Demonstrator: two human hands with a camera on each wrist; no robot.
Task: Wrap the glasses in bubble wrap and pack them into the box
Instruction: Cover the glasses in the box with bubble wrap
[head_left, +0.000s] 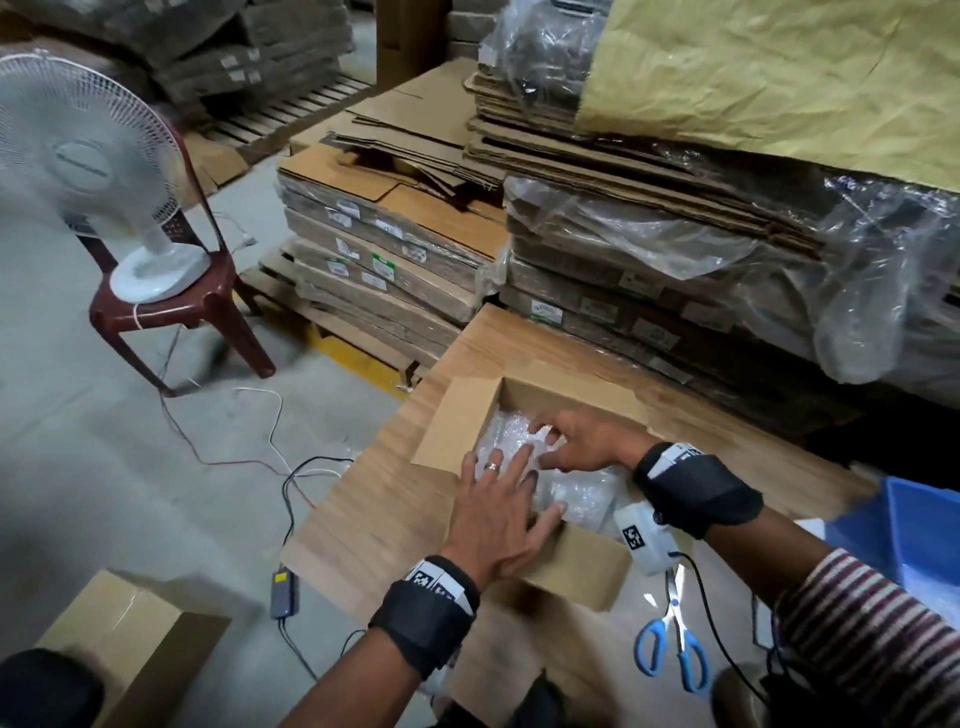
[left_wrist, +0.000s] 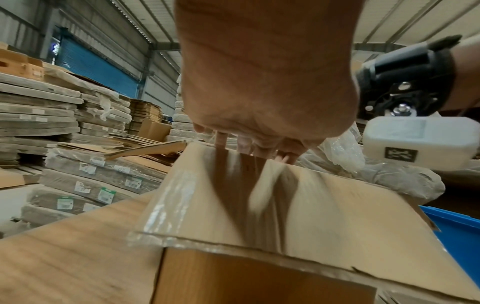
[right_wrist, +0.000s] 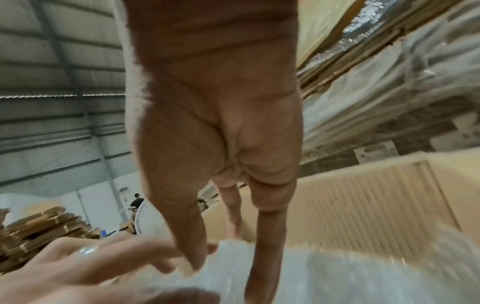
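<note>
Since both hands are down in the open box (head_left: 470, 415) on the desk (head_left: 374, 499), this reads as the packing stage: bubble wrap (head_left: 571, 493) bundles lie inside, directly under the fingers; the glasses themselves are not visible, presumably within the wrap. Left hand (head_left: 501, 514) lies flat, fingers spread, pressing the wrap near the close flap, likely to seat it. Right hand (head_left: 582, 439), just beyond it, fingers loosely splayed on the wrap, gripping nothing. Scissors (head_left: 672, 636) lie beside the right wrist, unused

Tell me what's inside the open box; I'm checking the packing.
Bubble wrap fills the box, with both hands' fingers pressing on it. Any glasses beneath are hidden by the wrap.
</note>
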